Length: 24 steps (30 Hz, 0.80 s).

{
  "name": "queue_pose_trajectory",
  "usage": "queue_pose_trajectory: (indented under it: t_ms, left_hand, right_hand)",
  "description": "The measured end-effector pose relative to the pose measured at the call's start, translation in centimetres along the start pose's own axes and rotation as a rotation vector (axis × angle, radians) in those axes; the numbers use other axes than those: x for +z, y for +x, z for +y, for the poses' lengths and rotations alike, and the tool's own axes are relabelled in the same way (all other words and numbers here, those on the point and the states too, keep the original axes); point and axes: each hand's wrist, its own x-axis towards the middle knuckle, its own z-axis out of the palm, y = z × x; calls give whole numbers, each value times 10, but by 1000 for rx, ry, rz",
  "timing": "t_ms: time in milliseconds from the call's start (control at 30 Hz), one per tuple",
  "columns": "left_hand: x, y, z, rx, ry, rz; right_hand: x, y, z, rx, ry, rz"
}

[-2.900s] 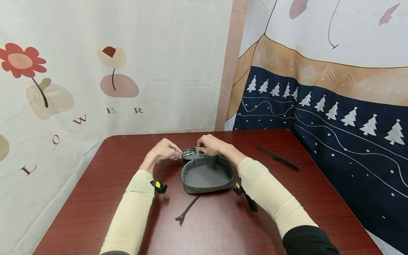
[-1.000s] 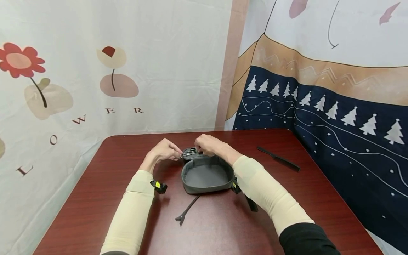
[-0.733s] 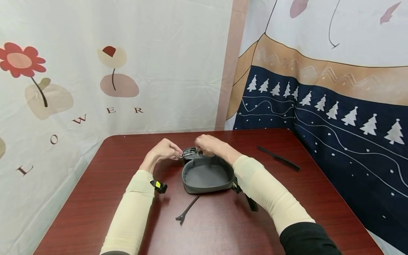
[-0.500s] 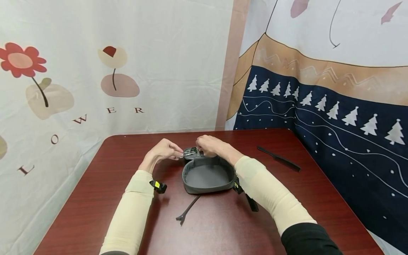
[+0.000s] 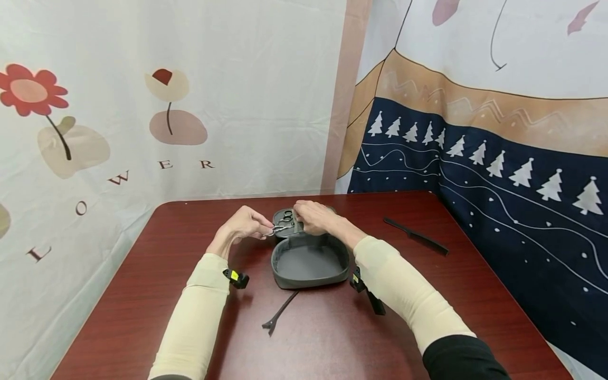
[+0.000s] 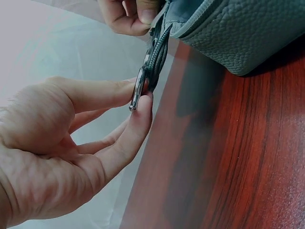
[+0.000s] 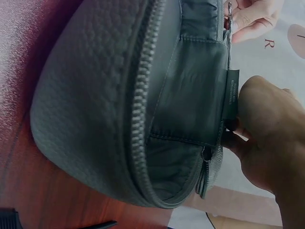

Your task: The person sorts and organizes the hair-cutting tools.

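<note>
My left hand (image 5: 244, 224) pinches the end of silver scissors (image 5: 281, 229) between thumb and fingertips, at the left edge of the raised lid of a grey zip case (image 5: 309, 282). In the left wrist view the scissors (image 6: 138, 88) show edge-on against the zipped rim. My right hand (image 5: 315, 216) grips a grey band (image 5: 298, 226) inside the lid, its fingertips partly hidden. Beside that hand, a dark fabric tag (image 7: 231, 95) sticks up in the right wrist view. Dark finger rings of scissors (image 5: 287, 216) show in the lid between both hands.
The case's deep half faces me on the red-brown table (image 5: 228, 338). A black comb (image 5: 415, 236) lies to the right. A dark slim clip with a forked end (image 5: 271, 324) lies in front, and a black flat piece (image 5: 376, 304) sits under the right forearm.
My right hand has shifted slightly right, and more of the lid's inside with the dark scissor rings shows. The left hand keeps its pinch in nearly the same place.
</note>
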Motion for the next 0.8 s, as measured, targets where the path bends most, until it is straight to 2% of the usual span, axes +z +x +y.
queue_pose_trajectory:
  t_ms: [200,533,667,800]
  left_hand:
    - [3,3,0,15,-3,13]
    - [8,4,9,36,66,27]
    - [9,4,12,49,116,36]
    - [14,4,17,75,219,59]
  right_hand:
    - [3,-3,1,15,45,54]
    - [0,-6,1,36,81,84]
    - [-1,-6,-1,56,80,91]
    - [-1,-4,-5,54,87,79]
